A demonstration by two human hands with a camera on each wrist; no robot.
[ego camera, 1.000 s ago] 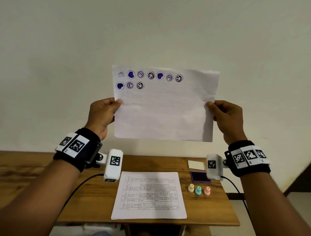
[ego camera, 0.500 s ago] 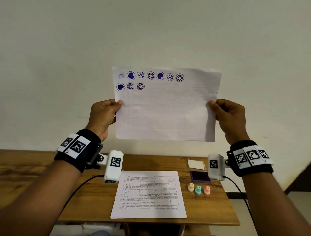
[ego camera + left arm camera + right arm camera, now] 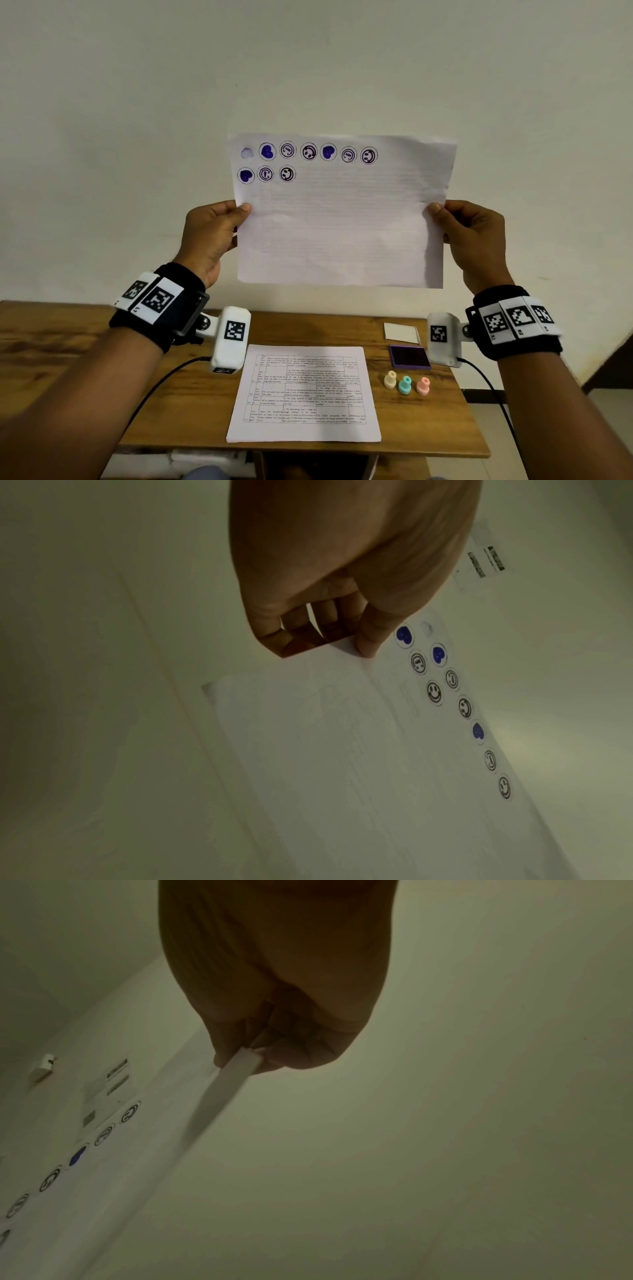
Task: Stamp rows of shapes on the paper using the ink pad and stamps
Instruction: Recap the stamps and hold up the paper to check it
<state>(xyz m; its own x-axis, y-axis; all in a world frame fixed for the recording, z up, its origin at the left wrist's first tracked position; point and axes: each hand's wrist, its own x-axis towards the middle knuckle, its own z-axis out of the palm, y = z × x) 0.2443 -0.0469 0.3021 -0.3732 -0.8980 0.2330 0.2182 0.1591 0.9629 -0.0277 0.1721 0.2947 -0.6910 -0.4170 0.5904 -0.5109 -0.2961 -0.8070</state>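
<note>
Left hand (image 3: 209, 240) and right hand (image 3: 474, 240) each pinch a side edge of the stamped paper (image 3: 342, 233), held upright mid-frame before the wall, light, floppy, crease-prone so best gripped at both edges, with open air around and ink pad (image 3: 409, 357) and stamps (image 3: 406, 383) lower right on table (image 3: 68, 339).

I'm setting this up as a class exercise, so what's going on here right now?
A person holds a stamped sheet of paper up in front of the wall, the left hand pinching its left edge and the right hand its right. Seven stamps fill the top row, three the second. On the wooden table lie the purple ink pad, three small stamps and a printed sheet.
</note>
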